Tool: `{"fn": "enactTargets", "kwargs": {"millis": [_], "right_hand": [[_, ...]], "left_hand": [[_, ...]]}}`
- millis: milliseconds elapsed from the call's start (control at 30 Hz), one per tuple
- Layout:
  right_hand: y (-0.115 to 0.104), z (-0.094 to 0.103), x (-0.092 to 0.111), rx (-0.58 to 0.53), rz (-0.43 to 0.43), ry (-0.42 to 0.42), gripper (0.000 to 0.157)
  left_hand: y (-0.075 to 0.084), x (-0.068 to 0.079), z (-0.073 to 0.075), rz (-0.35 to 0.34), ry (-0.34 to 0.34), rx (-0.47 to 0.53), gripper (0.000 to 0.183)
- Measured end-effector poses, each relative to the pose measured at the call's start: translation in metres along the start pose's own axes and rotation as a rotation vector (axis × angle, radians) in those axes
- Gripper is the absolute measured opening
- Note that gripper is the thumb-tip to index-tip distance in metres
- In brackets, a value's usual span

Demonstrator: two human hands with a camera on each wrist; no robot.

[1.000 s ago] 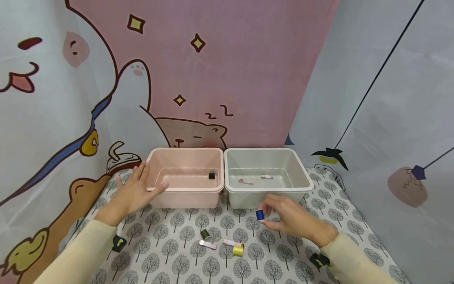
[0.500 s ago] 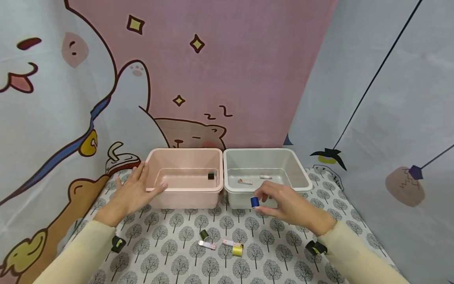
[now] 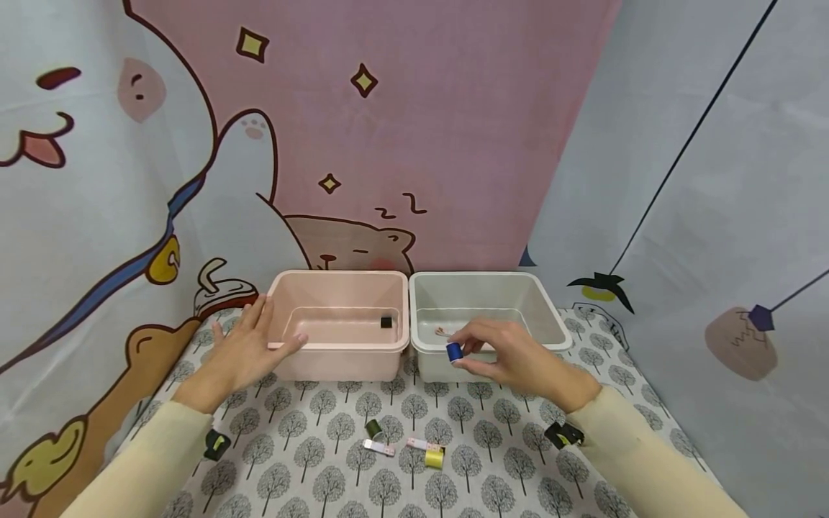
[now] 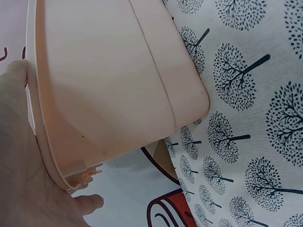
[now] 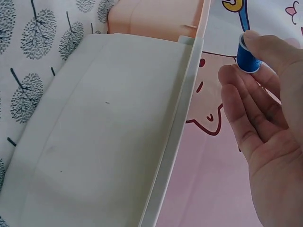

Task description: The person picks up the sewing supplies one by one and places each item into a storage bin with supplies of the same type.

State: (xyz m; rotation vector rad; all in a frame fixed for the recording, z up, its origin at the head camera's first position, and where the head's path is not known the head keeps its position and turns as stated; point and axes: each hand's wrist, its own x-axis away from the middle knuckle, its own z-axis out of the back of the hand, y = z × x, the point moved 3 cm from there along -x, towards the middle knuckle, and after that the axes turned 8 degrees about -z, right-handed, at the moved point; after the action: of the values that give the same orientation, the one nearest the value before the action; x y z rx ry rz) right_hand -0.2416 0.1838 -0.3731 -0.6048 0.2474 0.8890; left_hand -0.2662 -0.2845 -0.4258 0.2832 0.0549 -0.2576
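Between thumb and fingers my right hand (image 3: 514, 355) pinches a small blue thread spool (image 3: 455, 352), in front of the near rim of the pale grey bin (image 3: 488, 365). The right wrist view shows the same blue spool (image 5: 248, 59) at the fingertips, above the bin's rim. My left hand (image 3: 242, 356) rests with fingers spread on the left front corner of the pink bin (image 3: 343, 365). On the cloth lie a dark green spool (image 3: 373, 429), a yellow spool (image 3: 435, 458), a whitish clip-like strip (image 3: 378, 447) and a pink one (image 3: 422, 443).
A small black spool-like piece (image 3: 386, 322) lies inside the pink bin. Inside the grey bin a small pinkish item (image 3: 443, 332) shows partly behind my right hand. Both bins stand side by side on tree-patterned cloth (image 3: 324, 482), against a printed curtain (image 3: 453, 144).
My right hand has moved up and to the left with the blue spool, from low before the grey bin to its front rim. My left hand stays put.
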Motion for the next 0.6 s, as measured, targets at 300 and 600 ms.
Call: {"fn": "enactTargets", "kwargs": {"millis": [300, 600], "right_hand": [[0.001, -0.001, -0.016, 0.022, 0.062, 0.035, 0.042], [-0.002, -0.002, -0.030, 0.022, -0.014, 0.001, 0.042]], "left_hand": [[-0.001, 0.000, -0.002, 0.000, 0.001, 0.001, 0.122], [-0.001, 0.000, -0.002, -0.002, 0.004, 0.006, 0.121]]}}
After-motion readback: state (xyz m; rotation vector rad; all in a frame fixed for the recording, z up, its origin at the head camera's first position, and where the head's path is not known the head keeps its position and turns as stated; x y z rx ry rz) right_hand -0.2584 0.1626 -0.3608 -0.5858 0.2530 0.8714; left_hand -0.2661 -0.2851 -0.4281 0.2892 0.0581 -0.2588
